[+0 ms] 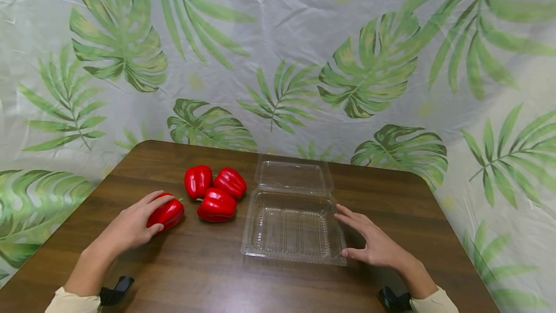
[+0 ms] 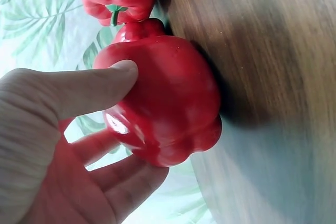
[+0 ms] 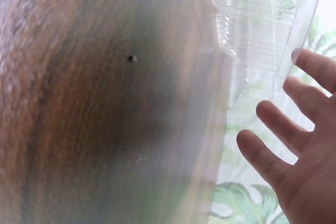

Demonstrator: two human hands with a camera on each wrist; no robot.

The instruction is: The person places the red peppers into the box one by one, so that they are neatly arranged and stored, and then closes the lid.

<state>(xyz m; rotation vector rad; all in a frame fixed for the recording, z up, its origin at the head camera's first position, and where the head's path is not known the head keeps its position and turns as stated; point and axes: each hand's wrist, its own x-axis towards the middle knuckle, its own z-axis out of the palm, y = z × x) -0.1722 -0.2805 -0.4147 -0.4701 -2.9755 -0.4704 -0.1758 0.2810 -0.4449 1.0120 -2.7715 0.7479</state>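
Observation:
My left hand (image 1: 136, 221) grips a glossy red bell pepper (image 1: 168, 214) on the left part of the table. In the left wrist view the thumb presses one side of that pepper (image 2: 163, 93), with the fingers round its other side. A clear plastic clamshell container (image 1: 293, 228) lies with its lid folded back toward the wall. At the container's right edge is my right hand (image 1: 375, 243), its fingers spread. The right wrist view shows fingertips at the rim of the container (image 3: 257, 19), with nothing held between them.
Three more red bell peppers sit in a cluster between the left hand and the container: one at the back left (image 1: 198, 181), one at the back right (image 1: 231, 182), one in front (image 1: 216, 205). The brown wooden table (image 1: 208, 274) ends before a leaf-patterned curtain (image 1: 295, 28).

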